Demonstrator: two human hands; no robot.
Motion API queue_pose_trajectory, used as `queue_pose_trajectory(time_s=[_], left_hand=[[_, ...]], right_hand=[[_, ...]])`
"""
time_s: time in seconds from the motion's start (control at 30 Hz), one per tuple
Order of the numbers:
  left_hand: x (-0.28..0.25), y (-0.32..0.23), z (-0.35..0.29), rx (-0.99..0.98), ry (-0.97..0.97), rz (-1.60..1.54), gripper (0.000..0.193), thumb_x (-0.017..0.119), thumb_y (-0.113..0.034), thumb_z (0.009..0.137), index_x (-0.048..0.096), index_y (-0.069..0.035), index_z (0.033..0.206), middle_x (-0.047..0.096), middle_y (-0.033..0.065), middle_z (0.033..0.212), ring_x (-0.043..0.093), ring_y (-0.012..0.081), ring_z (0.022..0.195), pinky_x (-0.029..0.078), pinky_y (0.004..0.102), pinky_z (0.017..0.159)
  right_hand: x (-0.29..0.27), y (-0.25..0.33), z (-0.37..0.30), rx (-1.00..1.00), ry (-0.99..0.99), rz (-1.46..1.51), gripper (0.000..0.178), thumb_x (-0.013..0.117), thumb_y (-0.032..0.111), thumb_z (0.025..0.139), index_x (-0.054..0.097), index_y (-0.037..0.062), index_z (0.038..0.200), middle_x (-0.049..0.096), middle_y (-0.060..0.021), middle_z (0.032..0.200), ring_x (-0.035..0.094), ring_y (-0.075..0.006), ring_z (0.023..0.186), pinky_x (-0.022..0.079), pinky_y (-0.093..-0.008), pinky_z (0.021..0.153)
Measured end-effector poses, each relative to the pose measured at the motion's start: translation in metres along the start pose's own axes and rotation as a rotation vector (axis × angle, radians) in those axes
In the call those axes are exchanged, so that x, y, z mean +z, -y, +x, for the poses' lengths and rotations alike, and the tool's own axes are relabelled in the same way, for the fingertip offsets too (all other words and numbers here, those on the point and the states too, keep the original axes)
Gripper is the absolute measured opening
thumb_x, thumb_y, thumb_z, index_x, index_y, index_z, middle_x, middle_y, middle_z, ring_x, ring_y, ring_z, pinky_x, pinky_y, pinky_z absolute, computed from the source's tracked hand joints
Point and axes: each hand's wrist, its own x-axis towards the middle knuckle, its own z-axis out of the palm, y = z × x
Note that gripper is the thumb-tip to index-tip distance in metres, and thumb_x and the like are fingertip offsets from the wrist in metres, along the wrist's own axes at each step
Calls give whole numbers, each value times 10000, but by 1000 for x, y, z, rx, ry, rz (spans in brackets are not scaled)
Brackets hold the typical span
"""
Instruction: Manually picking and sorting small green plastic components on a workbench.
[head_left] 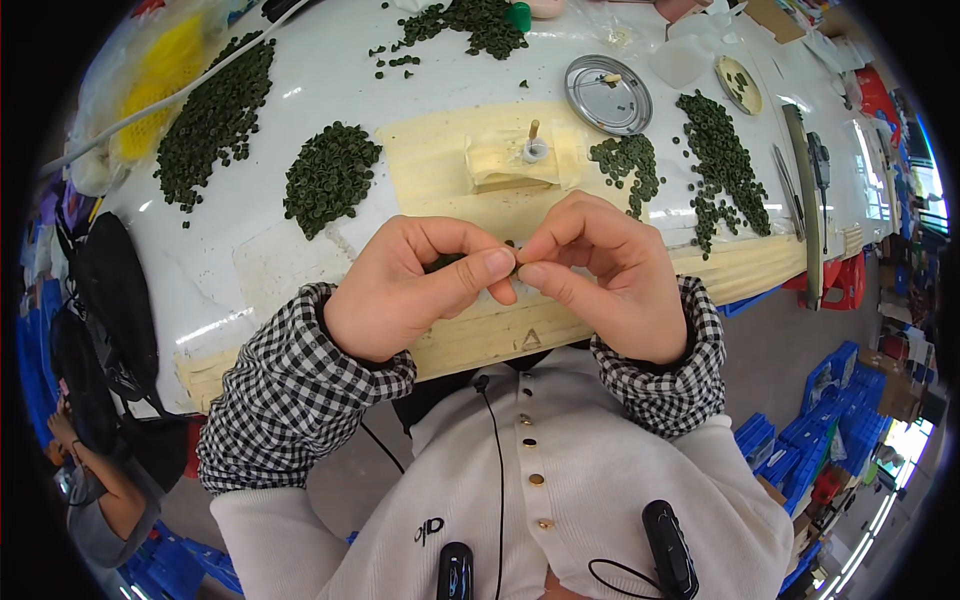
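Above the near edge of the table, my left hand [415,285] and my right hand [612,270] meet fingertip to fingertip. Both are closed in a pinch on one small dark green piece [512,262], mostly covered by the fingers. More dark green pieces [442,262] show under the curled fingers of my left hand. Just beyond stands a block wrapped in yellowish tape [510,160], with a small white cup-like fitting [536,150] and a thin brown stick upright in it. A heap of small green round pieces [330,178] lies left of the block; a smaller group [628,170] lies right.
Larger green heaps spread at the far left [215,120], far middle [480,25] and right [725,160]. A round metal lid [608,95] and a small round dish [738,84] lie beyond. Tweezers [788,190] rest near the right edge. A black bag [115,300] hangs at left; another person [115,500] sits lower left.
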Motion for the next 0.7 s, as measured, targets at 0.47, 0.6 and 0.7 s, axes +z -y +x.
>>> queue_pose_trajectory(time_s=[0.47,0.6,0.7], left_hand=[[-1,-1,0,-18,7,-138,185,616,-193,918,642,-9,916,658,38,779,355,13,518,271,178,465],[0,-1,0,2,-5,-169,183,598,-186,928,627,-8,896,659,49,790,337,15,500,255,183,454],[2,-4,-1,3,-17,-87,178,590,-172,930,635,0,918,667,48,799,345,11,501,261,179,455]], right_hand=[[6,3,0,-228,-56,-218,123,693,-24,772,641,-9,882,608,-80,836,604,-140,716,498,-238,645],[8,2,1,-238,-83,-248,119,688,-19,778,637,-6,884,610,-78,832,609,-140,712,499,-236,642],[8,3,0,-218,-87,-223,111,676,-13,798,634,-9,900,606,-79,850,633,-139,736,514,-234,660]])
